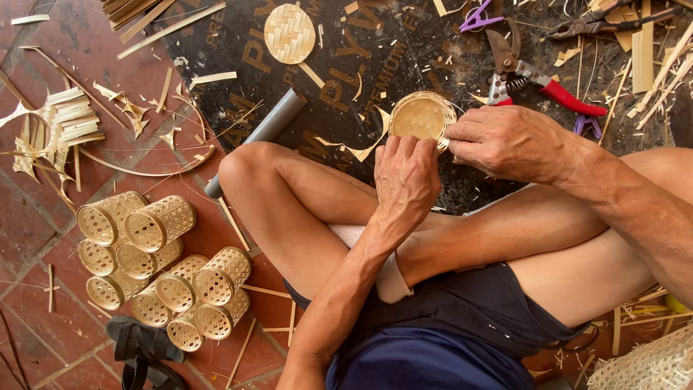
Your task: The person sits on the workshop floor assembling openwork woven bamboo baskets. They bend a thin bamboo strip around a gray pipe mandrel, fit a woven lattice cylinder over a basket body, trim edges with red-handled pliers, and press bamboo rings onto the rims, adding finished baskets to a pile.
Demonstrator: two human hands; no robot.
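Note:
A small round woven bamboo basket [420, 115] is held over my crossed legs, its open side turned toward the camera. My left hand [406, 177] grips its near rim from below. My right hand [505, 141] pinches the rim on the right side, fingers closed on the edge. Both hands touch the basket at once.
A flat woven bamboo disc [289, 33] lies on the dark printed mat [238, 50]. Red-handled pruning shears [530, 72] and pliers [599, 23] lie at the upper right. A grey pipe [263, 133] rests by my knee. Several finished woven cylinders [155, 260] are piled at left, with bamboo strips [68, 123] and black sandals [141, 350].

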